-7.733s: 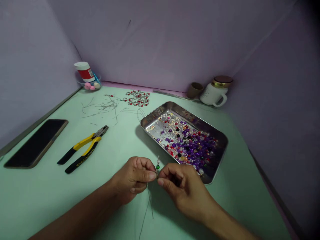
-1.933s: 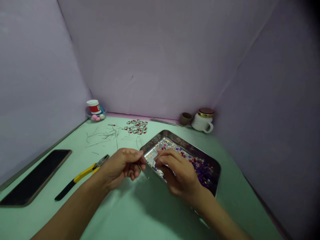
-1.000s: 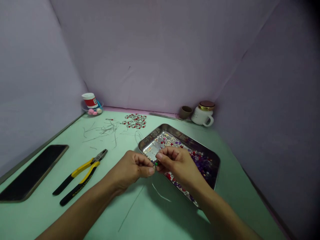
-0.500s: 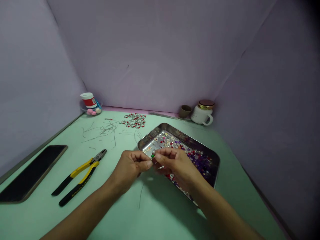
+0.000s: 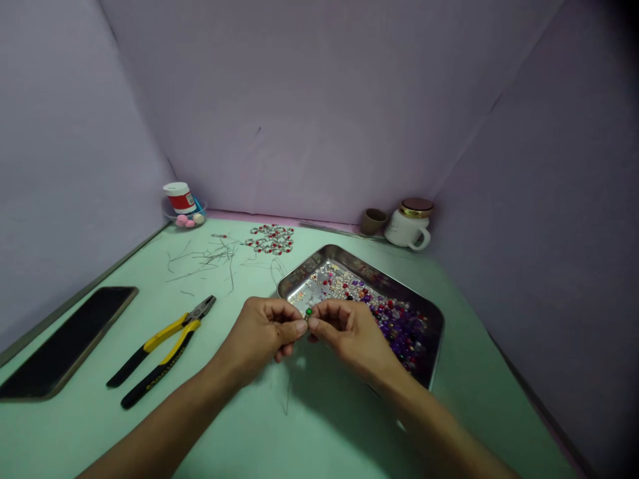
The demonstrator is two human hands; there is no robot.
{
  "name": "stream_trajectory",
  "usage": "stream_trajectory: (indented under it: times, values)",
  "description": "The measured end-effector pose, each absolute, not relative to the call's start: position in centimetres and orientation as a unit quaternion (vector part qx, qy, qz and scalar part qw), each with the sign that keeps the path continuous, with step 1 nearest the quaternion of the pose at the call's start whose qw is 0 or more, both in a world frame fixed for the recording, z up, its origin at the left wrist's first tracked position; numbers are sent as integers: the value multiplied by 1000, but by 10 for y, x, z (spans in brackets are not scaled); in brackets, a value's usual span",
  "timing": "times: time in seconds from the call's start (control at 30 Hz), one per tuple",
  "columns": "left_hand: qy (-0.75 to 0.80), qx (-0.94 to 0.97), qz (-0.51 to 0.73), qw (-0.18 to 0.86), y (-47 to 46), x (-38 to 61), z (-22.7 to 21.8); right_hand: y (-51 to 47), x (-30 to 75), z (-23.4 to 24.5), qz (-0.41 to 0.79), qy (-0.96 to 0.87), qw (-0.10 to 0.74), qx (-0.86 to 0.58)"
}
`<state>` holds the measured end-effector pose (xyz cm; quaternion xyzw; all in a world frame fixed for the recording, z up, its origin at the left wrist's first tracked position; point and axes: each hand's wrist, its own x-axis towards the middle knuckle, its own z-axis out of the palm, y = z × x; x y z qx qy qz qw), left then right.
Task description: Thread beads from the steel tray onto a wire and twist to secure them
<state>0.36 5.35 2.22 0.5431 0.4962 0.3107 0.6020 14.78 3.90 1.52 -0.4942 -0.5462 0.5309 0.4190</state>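
Observation:
My left hand (image 5: 264,332) and my right hand (image 5: 352,332) meet fingertip to fingertip over the near left side of a metal tray (image 5: 292,283). Both are closed in a pinch on a small beaded wire, mostly hidden by the fingers. A green bead (image 5: 309,311) shows just above the touching fingertips. Below the left hand a thin wire strand (image 5: 287,397) is visible; whether it joins the held piece I cannot tell. Loose beads (image 5: 399,326) in purple, red, white and gold fill much of the tray.
Yellow-and-black pliers (image 5: 167,346) lie left of my hands, beside a dark phone-like slab (image 5: 64,342). Farther back are cut wires (image 5: 217,256) and a red-beaded wire chain (image 5: 271,239). A bowl (image 5: 174,216), brown cup (image 5: 373,221) and lidded white mug (image 5: 404,227) stand along the back.
My right fingertips have moved in against the left ones, and the right fingers have curled closer. The green bead now sits above the joined tips. The view has shifted slightly.

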Motion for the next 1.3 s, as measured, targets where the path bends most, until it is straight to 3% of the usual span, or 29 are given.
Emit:
stream_trajectory:
  times: [0.23, 0.53, 1.3]
  values:
    - [534, 602, 278, 524, 46, 3, 40, 36, 146, 20, 514, -575, 418, -479]
    - [505, 565, 322, 567, 48, 5, 32, 35, 145, 20, 545, -553, 432, -459]
    - [550, 633, 284, 465, 45, 3, 45, 31, 145, 24, 433, -624, 439, -480]
